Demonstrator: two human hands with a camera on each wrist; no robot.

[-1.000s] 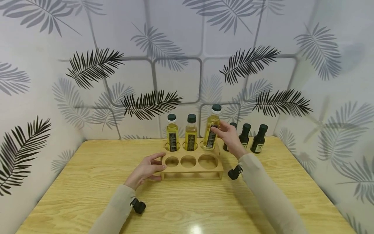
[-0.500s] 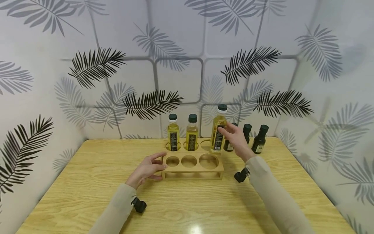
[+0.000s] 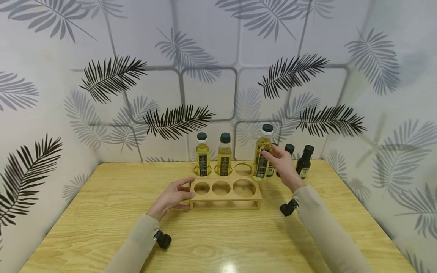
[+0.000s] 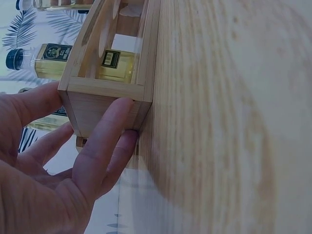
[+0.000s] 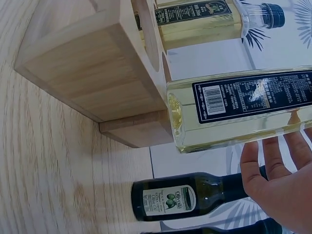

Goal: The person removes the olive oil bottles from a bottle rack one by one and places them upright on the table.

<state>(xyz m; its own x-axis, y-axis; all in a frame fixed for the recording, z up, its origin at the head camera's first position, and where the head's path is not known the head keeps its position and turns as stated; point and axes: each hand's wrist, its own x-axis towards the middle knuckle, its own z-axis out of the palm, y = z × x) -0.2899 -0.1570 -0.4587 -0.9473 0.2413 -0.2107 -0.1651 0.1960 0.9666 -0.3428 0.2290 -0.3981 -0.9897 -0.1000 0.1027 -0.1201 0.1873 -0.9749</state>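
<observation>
My right hand (image 3: 285, 167) grips a clear bottle of yellow oil (image 3: 262, 159) with a dark green cap, around its upper body. This bottle is raised and slightly tilted at the wooden rack's right end; in the right wrist view, its base (image 5: 176, 119) is clear of the hole. My left hand (image 3: 172, 199) touches the left end of the two-tier rack (image 3: 225, 197), its fingers (image 4: 105, 141) spread against the end panel. Two matching oil bottles, one at the left (image 3: 203, 159) and one in the middle (image 3: 224, 159), stand upright in the rear holes.
Dark bottles stand on the table right of the rack: one at far right (image 3: 304, 162), one partly behind my right hand (image 3: 289, 148), and one mostly behind the held bottle (image 3: 270, 170). Front-tier holes (image 3: 221, 188) hold nothing. A patterned wall (image 3: 205, 91) closes the back.
My right hand has carried the oil bottle rightward, away from above the rear right hole, which now shows bare. My left hand has stayed at the rack's end.
</observation>
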